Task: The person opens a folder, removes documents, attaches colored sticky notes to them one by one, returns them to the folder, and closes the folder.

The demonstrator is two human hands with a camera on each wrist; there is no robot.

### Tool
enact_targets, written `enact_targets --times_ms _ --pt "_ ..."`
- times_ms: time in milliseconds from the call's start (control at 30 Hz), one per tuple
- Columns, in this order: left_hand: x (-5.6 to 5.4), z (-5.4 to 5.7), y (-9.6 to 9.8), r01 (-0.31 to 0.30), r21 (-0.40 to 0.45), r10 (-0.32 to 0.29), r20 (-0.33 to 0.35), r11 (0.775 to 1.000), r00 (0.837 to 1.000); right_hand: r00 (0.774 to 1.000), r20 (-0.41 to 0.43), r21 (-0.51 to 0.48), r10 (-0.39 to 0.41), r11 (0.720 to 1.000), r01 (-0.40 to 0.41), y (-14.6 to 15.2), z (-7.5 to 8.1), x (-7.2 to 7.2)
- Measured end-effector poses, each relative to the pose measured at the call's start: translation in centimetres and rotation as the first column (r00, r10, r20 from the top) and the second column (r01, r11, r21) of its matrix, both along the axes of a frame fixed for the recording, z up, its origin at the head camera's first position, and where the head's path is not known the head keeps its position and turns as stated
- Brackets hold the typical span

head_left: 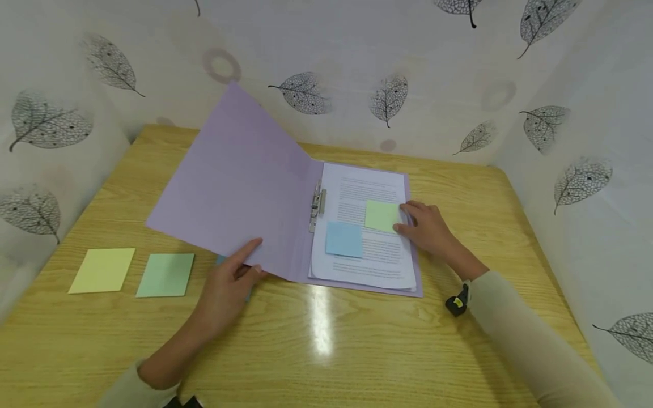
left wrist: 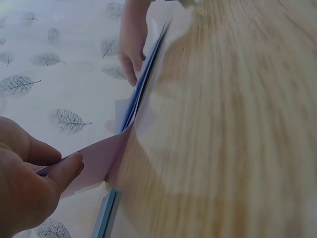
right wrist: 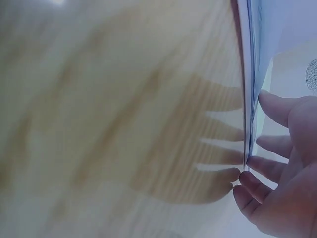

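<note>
A purple lever-arch folder (head_left: 240, 175) lies open on the table, its left cover raised at a tilt. My left hand (head_left: 224, 294) pinches the lower edge of that cover between thumb and fingers, as the left wrist view shows. Printed sheets (head_left: 367, 181) lie on the folder's right side, beside the metal clip (head_left: 318, 204). On the top sheet are a blue sticky note (head_left: 344, 239) and a light green sticky note (head_left: 380, 216). My right hand (head_left: 428, 229) touches the sheets' right edge, fingertips at the green note's right side.
On the table at left lie a yellow sticky pad (head_left: 102, 271) and a green sticky pad (head_left: 165, 275). A blue pad (left wrist: 105, 213) stands out beneath the left hand, mostly hidden in the head view. Leaf-patterned cloth (head_left: 347, 45) surrounds the wooden table (head_left: 285, 351).
</note>
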State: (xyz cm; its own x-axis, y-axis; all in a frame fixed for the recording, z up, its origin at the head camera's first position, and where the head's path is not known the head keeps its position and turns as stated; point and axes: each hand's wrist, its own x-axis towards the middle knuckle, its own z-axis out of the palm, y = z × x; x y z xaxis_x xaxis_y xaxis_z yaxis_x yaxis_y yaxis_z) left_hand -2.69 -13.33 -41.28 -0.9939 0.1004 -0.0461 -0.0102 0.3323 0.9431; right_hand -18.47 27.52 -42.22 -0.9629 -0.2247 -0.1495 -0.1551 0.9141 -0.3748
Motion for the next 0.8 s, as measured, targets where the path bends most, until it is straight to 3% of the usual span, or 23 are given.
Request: enact_targets --times_ms 267,433,533,667,800 --pt "0.2 0.2 0.2 0.023 -0.049 -0.019 0.094 0.999 0.995 0.998 -0.012 0.089 0.06 0.994 -0.059 0.5 0.2 0.0" --pt "0.7 0.3 1.0 0.086 -0.008 -0.082 0.21 0.996 0.974 0.998 0.004 0.109 0.07 0.992 -0.07 0.6 0.5 -0.1" --pt "0.6 0.4 2.1 0.111 0.063 -0.123 0.237 0.992 0.964 0.998 0.016 0.087 0.053 0.995 -0.054 0.8 0.4 -0.1" --pt "-0.5 1.3 4.7 0.158 0.136 -0.185 0.216 0.978 0.959 0.998 0.024 0.076 0.06 0.995 -0.062 0.9 0.1 -0.1" --pt "-3.0 3.4 7.9 0.242 0.13 -0.255 0.095 0.962 0.962 0.996 0.044 0.097 0.076 0.992 -0.08 0.7 -0.1 -0.1"
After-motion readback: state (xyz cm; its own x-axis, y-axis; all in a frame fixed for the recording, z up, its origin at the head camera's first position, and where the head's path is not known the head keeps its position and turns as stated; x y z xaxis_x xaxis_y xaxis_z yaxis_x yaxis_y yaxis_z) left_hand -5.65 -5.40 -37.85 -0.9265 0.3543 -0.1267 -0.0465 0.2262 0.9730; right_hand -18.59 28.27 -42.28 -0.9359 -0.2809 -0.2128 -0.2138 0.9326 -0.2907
